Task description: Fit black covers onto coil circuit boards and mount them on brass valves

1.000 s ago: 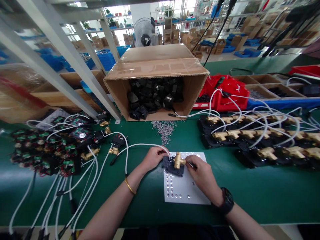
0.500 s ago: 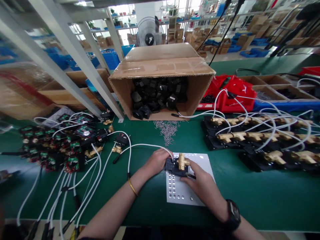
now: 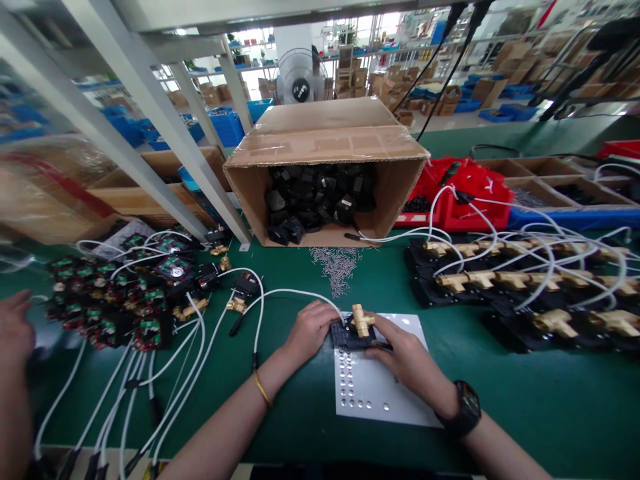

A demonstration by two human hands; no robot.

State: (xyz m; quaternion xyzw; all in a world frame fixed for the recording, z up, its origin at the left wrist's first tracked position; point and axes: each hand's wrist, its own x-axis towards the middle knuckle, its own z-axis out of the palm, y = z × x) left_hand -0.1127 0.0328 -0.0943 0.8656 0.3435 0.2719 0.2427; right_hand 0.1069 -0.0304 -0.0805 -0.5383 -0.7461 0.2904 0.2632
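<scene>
Through the head camera I look down on a green work surface (image 3: pixel 295 400), with the person's two bare hands meeting near the middle. They meet over a rectangular black plastic housing (image 3: pixel 345 339), which carries a T-shaped brass fitting (image 3: pixel 361 321) on top and lies over the upper part of a thin white sheet (image 3: pixel 400 407). Small round silver pieces (image 3: pixel 351 392) sit in rows on that sheet below the housing.

I see the left hand (image 3: pixel 311 330) with its fingers bent and gripping the housing's left end, beside a white cable (image 3: pixel 295 292) that runs up to it. The right hand (image 3: pixel 407 360) is curled at the other end, forefinger alongside the brass fitting, thumb low by the near edge. A slim dark piece (image 3: pixel 383 345) is pinched in its fingers; I cannot tell what it is.

Beyond the hands, I have a heap of tiny silver pins (image 3: pixel 337 267) before an open brown cardboard box (image 3: pixel 325 147) of black plastic parts (image 3: pixel 320 197). Rows of black units with brass tees (image 3: pixel 510 280) fill the right side; black units with green circuit boards (image 3: pixel 115 293) cluster on the left. Another person's hand (image 3: pixel 14 330) shows, blurred, at the left edge.
</scene>
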